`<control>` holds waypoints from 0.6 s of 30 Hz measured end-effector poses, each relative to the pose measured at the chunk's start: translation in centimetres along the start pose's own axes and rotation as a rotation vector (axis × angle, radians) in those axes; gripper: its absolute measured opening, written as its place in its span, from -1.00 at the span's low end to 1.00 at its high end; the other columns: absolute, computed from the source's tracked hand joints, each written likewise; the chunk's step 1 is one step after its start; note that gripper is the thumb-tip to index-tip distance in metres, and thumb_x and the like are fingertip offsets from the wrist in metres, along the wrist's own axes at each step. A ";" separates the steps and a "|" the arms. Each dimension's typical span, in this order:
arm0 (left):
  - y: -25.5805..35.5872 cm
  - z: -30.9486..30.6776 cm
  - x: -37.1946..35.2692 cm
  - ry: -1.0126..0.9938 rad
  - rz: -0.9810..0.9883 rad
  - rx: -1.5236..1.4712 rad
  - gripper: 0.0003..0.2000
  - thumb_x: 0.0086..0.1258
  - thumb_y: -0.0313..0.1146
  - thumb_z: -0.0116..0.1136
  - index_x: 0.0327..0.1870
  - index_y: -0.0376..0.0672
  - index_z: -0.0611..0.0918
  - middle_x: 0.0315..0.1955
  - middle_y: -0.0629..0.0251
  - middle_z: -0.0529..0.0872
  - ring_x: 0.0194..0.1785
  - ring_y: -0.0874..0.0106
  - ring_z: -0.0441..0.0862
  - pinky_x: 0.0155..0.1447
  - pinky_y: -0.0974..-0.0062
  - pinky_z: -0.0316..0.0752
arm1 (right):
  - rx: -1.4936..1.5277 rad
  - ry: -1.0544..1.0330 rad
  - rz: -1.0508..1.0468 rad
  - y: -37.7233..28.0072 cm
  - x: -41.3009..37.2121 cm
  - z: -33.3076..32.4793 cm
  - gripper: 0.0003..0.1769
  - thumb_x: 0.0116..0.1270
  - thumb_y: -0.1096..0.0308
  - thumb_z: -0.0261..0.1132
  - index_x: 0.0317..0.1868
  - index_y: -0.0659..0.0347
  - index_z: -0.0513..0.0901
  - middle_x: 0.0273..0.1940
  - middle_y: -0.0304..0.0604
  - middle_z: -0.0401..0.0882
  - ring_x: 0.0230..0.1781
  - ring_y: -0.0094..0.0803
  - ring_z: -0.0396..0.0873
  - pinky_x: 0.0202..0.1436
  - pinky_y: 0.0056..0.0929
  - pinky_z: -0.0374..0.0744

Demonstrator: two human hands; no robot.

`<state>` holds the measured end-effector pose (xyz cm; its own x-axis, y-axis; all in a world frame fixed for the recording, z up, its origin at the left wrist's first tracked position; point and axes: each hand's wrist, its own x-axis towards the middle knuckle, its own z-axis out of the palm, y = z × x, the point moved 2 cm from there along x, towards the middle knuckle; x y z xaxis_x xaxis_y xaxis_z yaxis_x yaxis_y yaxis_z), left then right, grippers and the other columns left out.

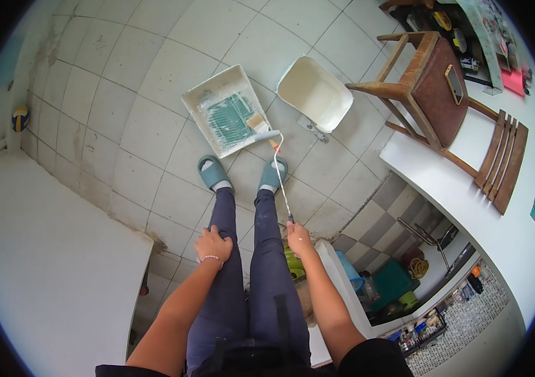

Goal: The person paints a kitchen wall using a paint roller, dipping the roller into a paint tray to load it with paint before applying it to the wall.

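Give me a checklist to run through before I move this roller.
1. Grip: right hand closed on the roller handle, ok.
2. Roller head at the tray edge, ok.
3. Brush lies in the tray beside the roller head, not ok.
4. Left hand free, resting on the thigh, ok.
5. Paint left in the tray, cannot tell.
6. Tub stands apart from both feet, ok.

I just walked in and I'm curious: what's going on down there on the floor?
A person stands over a tiled floor. Their right hand grips the long handle of a paint roller, whose head rests at the edge of a white paint tray. The left hand rests on the thigh. A white tub lies beside the tray.
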<state>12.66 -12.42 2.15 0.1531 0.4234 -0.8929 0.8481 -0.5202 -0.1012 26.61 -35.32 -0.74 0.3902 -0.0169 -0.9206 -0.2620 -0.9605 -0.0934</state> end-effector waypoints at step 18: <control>3.3 1.8 -1.0 0.043 -0.044 0.092 -0.62 0.17 -0.15 0.09 -0.03 -0.13 0.56 -0.10 0.11 0.57 -0.03 0.09 0.60 0.06 0.13 0.38 | 0.051 0.031 -0.088 -7.0 4.7 -5.0 -0.50 0.52 0.05 -0.06 -0.20 0.42 0.49 -0.39 0.21 0.57 -0.55 0.02 0.52 -0.45 -0.10 0.49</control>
<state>14.35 -15.91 1.89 0.1397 0.4777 -0.8673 0.8044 -0.5656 -0.1819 34.69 -30.10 -2.49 0.4408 0.0575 -0.8958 -0.2699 -0.9433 -0.1934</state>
